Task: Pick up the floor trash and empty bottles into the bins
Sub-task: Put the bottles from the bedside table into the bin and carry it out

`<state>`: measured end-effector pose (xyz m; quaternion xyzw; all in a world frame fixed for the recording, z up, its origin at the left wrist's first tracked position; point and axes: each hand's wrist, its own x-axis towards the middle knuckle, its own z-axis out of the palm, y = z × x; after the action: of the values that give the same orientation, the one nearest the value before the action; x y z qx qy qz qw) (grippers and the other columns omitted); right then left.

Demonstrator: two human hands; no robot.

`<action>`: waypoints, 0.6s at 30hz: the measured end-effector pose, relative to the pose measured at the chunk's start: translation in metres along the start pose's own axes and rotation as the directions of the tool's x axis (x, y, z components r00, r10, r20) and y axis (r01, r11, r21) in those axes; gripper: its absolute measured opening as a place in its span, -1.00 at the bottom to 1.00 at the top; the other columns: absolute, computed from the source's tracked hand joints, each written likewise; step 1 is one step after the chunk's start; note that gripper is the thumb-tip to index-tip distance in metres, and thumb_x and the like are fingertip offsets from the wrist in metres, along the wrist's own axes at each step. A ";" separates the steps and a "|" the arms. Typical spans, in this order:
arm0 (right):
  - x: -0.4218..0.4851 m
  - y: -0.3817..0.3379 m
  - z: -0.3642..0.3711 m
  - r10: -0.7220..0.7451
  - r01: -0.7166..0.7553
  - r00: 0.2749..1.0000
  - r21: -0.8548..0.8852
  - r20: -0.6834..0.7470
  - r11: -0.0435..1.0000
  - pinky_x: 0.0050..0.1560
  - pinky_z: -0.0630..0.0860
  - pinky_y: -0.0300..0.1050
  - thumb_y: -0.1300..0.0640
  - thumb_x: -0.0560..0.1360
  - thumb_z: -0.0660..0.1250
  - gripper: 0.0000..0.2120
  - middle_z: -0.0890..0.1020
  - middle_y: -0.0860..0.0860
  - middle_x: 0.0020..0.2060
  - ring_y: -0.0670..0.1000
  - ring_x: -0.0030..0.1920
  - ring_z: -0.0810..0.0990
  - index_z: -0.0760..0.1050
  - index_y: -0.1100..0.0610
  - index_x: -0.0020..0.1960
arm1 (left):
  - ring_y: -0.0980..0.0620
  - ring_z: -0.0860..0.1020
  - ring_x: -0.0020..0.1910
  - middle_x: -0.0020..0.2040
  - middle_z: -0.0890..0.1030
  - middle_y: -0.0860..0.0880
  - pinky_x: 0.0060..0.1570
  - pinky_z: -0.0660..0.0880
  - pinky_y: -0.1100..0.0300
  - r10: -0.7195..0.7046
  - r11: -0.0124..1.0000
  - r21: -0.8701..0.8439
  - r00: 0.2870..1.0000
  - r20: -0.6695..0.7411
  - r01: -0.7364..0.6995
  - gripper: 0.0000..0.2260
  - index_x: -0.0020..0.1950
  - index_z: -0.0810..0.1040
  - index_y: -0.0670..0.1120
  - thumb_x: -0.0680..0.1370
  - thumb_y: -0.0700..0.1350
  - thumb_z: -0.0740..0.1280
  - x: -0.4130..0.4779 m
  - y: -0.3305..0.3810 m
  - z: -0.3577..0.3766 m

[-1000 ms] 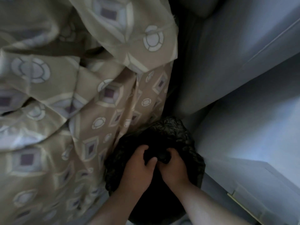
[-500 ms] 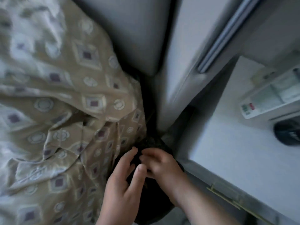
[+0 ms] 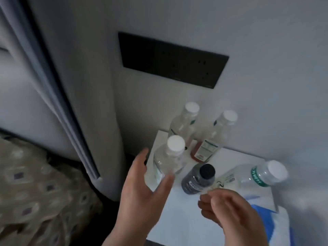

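"How far had the clearing got?"

"Not far with the bottles, I'd judge. Five stood on the white table (image 3: 186, 219), and no bin was in view."

"Which five?"

"Two white-capped ones stood at the back by the wall: the back left bottle (image 3: 184, 123) and the reddish-bottomed bottle (image 3: 211, 139). The nearest bottle (image 3: 168, 157) was clear. Then there was a small dark bottle (image 3: 197, 180) and a green-labelled bottle (image 3: 255, 176) leaning at the right."

"And the hands?"

"The left hand (image 3: 142, 190) was spread wide, with fingers beyond the nearest bottle and the thumb before it — blur hid whether skin met plastic. The right hand (image 3: 229, 210) hung just in front of the dark bottle, its fingers loosely curled, with nothing in them that I could make out."

"So what was left?"

"Nearly everything, by my reckoning — every bottle had yet to be gripped, carried and dropped. The floor trash I couldn't judge, as the floor hardly showed."
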<state>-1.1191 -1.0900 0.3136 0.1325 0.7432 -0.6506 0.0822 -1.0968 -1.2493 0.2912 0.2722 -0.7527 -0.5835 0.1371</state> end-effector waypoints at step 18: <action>0.060 0.029 0.014 -0.098 0.119 0.992 -0.290 0.084 0.950 -0.11 0.39 -0.36 0.11 0.39 0.43 -0.66 0.57 -0.41 -0.18 -0.45 -0.09 0.50 0.41 -0.28 -0.06 | 0.29 0.51 -0.14 -0.12 0.56 0.23 -0.26 0.37 0.38 0.008 0.991 0.132 0.995 0.100 -0.022 -0.72 0.00 0.45 0.20 0.40 0.02 0.48 0.041 0.023 0.036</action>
<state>-1.1682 -1.0947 0.2668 0.0552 0.8347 -0.5403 0.0905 -1.1544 -1.2398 0.2987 0.2456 -0.7977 -0.5441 0.0853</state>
